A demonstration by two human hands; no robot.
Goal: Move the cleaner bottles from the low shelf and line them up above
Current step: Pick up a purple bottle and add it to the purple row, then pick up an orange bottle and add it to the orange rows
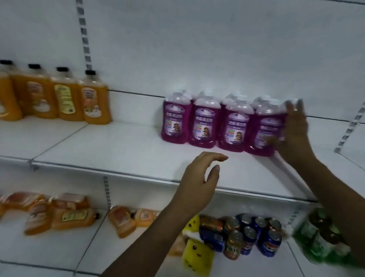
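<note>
Your right hand (295,134) is up at the right end of the upper shelf (110,154), fingers straight and together, palm flat against the side of the last purple bottle; you press it, you do not grip it. Your left hand (197,187) hangs over the front edge of that shelf, near its middle, fingers loosely curved with a wide gap to the thumb, holding nothing and touching nothing.

The purple cleaner bottles (222,124) stand upright at the back right of the upper shelf, packed side by side, four in the front row and more behind them; the exact count at the back is hard to tell. At the left end of the same shelf stand orange bottles (71,99) with black caps, also upright in a row.

On the lower shelf (37,247), more orange bottles (72,217) lie on their sides toward the left, blurred. Right of the middle, drink cans (255,233) stand clustered, with yellow packs (196,261) just beside them at the front. Green bottles (318,236) sit at the right end, partly behind your right arm.
</note>
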